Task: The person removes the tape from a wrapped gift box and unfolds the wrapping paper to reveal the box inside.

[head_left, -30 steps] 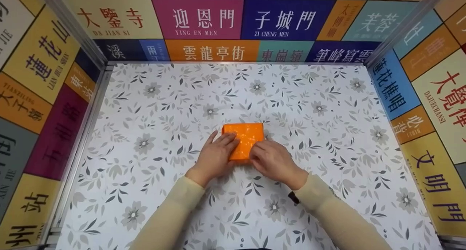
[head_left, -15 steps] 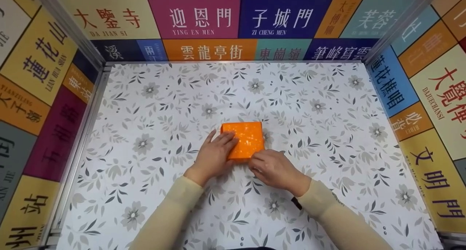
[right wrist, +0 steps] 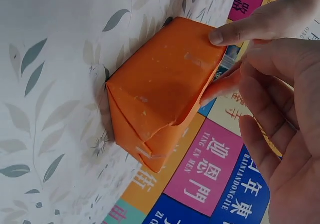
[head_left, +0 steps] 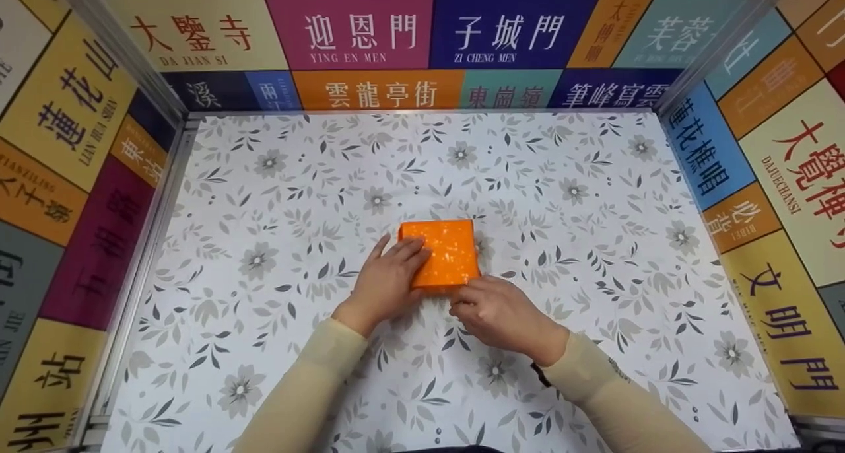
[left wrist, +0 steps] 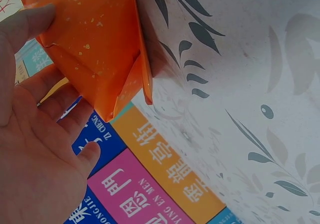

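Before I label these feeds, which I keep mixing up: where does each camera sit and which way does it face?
Head: on the person's head, facing forward and down at the orange package on the tabletop; left hand, right hand and sleeves show.
Left wrist: on that wrist, facing the package; only the left hand shows.
Right wrist: on that wrist, facing the package; the right hand shows, and the left beyond.
The wrist views share the package, the tabletop and lettered wall panels.

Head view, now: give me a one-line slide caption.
Left hand on an orange package, right hand at its near right corner, above a flower-patterned tabletop.
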